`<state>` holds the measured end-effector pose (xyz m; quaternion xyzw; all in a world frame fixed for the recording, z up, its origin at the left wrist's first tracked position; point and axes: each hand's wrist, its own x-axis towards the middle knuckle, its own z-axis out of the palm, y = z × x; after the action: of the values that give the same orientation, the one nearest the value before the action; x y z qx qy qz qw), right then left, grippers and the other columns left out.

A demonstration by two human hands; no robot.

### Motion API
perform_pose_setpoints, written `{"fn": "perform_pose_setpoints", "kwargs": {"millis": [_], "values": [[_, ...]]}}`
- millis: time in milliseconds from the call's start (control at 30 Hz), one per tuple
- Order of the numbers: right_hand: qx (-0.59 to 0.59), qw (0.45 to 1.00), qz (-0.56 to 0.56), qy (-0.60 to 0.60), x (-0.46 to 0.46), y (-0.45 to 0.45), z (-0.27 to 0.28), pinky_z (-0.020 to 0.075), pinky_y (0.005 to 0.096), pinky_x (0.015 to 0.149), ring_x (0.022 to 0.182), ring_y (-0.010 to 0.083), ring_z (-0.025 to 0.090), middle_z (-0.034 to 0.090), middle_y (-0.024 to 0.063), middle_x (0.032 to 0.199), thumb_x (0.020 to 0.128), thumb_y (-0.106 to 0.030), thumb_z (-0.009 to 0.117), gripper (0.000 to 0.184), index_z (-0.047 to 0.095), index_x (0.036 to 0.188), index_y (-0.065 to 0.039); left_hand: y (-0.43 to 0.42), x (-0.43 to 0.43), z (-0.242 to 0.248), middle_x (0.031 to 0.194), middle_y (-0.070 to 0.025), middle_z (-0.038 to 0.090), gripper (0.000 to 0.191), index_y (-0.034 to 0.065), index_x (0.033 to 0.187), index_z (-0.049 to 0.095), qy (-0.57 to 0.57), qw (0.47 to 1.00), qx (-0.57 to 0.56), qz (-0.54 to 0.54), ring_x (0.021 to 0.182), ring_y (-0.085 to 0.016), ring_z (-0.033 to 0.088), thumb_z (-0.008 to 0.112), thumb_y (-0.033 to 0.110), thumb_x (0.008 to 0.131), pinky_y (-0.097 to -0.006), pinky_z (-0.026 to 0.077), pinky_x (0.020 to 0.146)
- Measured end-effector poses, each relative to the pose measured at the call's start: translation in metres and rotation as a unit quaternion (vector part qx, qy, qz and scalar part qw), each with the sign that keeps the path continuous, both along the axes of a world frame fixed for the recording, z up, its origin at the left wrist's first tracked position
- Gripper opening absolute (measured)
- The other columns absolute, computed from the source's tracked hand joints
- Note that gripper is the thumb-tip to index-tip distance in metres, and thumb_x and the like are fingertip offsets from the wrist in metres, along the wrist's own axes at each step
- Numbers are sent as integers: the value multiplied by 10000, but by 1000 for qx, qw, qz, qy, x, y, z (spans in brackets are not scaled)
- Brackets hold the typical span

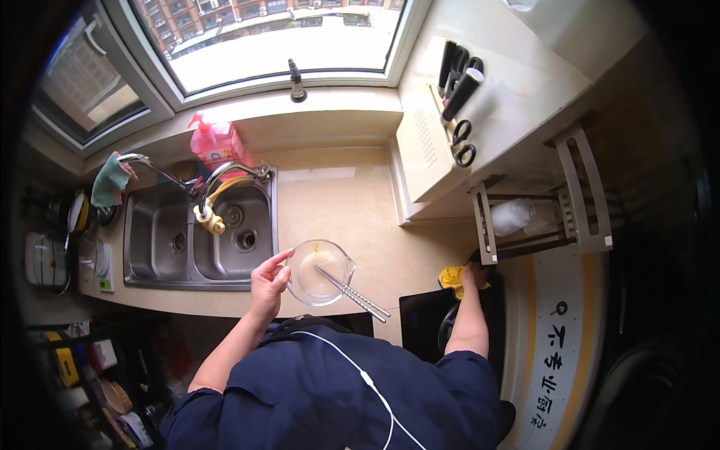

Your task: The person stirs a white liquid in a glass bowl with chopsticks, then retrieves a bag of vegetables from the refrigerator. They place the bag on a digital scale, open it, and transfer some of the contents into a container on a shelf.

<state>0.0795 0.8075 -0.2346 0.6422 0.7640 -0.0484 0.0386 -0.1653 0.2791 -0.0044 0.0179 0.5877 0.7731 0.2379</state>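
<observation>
My left hand point(271, 284) grips the side of a clear glass measuring jug point(350, 275), which holds a pale, cloudy liquid point(315, 275). A pair of metal chopsticks point(360, 298) leans in the jug, their ends sticking out over its rim towards my body. Over to the right, my right hand point(474, 277) is on a yellow cloth point(451, 278) at the far edge of the black cooktop point(416, 320). How its fingers close on the cloth is hard to see.
A double steel sink point(193, 284) with a chrome faucet point(225, 167) lies to the left, a pink soap bottle point(216, 143) behind it. A knife holder point(424, 152) with knives and scissors hangs at the back right. Below it, a pull-out rack point(485, 225) juts over the counter point(337, 197).
</observation>
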Motion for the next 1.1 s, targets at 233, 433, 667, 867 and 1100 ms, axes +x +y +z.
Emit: {"fn": "perform_pose_setpoints", "kwargs": {"millis": [233,433,667,867,1100], "values": [[20,918,372,134,-99,-232,13,169,532,1148,1418,386,197,212,142,1564,923,-326,508,575,381,1451,-138,-36,-11,-7,664,108,451,379,-17,1264,583,-6,996,-7,90,562,12,357,617,34,890,-157,273,519],[-132,666,702,215,-143,-365,33,279,462,1126,1383,308,335,401,84,1485,861,-306,602,422,594,1251,-145,-47,-32,-11,676,105,456,385,-22,1272,573,-4,991,28,129,571,16,352,600,16,890,-156,274,522],[-20,772,609,181,-237,-235,24,298,434,1125,1372,311,340,362,94,1495,845,-207,644,432,583,1272,-170,-77,-43,-12,738,77,524,397,-34,1272,567,-7,982,43,182,642,1,423,603,23,881,-162,357,618],[35,828,515,220,-365,-187,-5,294,454,1119,1364,324,342,369,112,1484,934,-239,539,404,548,1333,-172,-117,-20,-4,754,61,551,435,-45,1265,568,-14,970,29,242,662,-11,452,654,69,854,-169,375,634],[82,789,558,243,-465,-255,-22,304,491,1095,1307,360,390,420,135,1443,921,-264,508,395,584,1293,-154,-156,17,-17,788,24,575,428,-33,1249,583,-12,948,-15,316,629,-29,464,665,74,843,-183,382,598]]}}
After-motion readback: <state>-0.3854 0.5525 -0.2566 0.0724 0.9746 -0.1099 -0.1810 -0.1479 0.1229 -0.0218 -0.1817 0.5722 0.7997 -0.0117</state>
